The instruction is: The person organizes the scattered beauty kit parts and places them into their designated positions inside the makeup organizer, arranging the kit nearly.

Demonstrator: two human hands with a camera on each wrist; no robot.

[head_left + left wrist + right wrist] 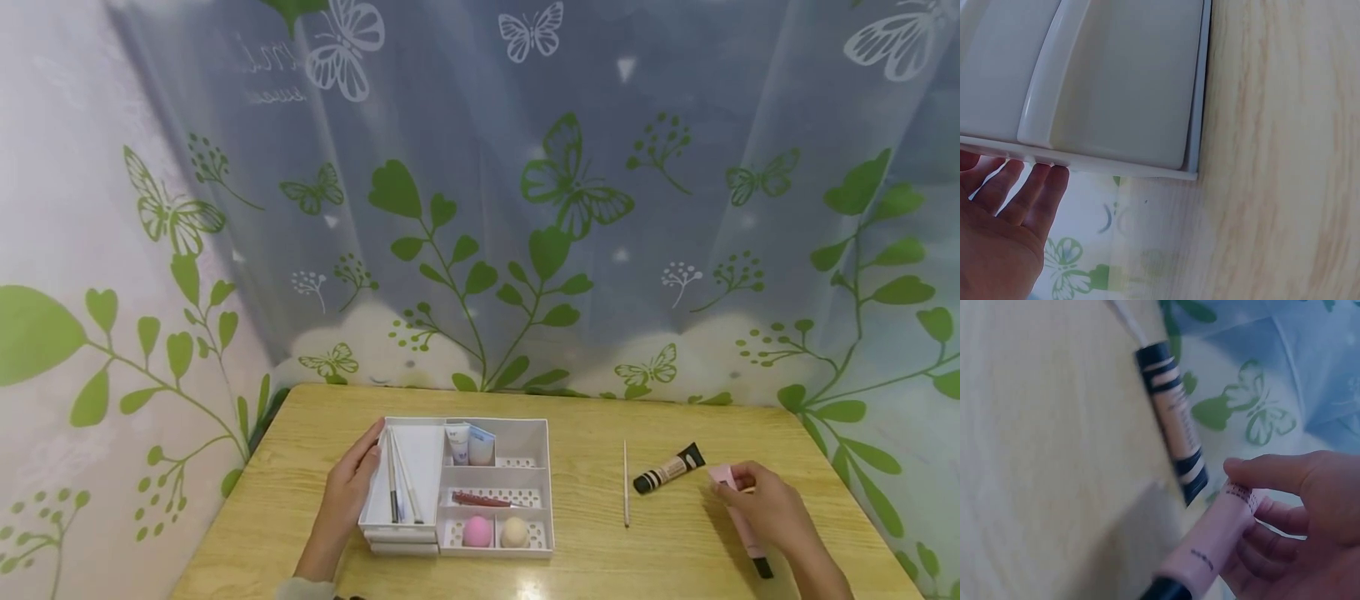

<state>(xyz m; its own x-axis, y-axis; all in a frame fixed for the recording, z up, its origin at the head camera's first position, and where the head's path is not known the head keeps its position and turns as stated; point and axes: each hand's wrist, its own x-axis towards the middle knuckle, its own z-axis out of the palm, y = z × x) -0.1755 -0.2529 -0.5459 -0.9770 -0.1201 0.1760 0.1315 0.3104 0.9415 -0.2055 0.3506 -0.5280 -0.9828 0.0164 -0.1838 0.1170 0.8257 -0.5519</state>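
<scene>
My right hand (772, 504) pinches the flat end of a pink squeeze tube (742, 525) between thumb and fingers. Its black cap points down toward the table's near side; the right wrist view also shows the pink tube (1210, 540). My left hand (348, 479) rests against the left side of a white desktop organizer (495, 469). Fairly straight fingers (1041, 197) touch its wall in the left wrist view. Two slim brushes (399, 479) lie on the organizer's left top. A beige tube with black bands (670, 468) lies left of the pink one.
Inside the organizer's compartments are two small tubes (470, 444), a dark red slim stick (482, 499), a pink sponge (477, 532) and a cream sponge (514, 532). A thin stick (626, 483) lies on the wooden table (585, 533). Patterned curtain (480, 250) hangs behind.
</scene>
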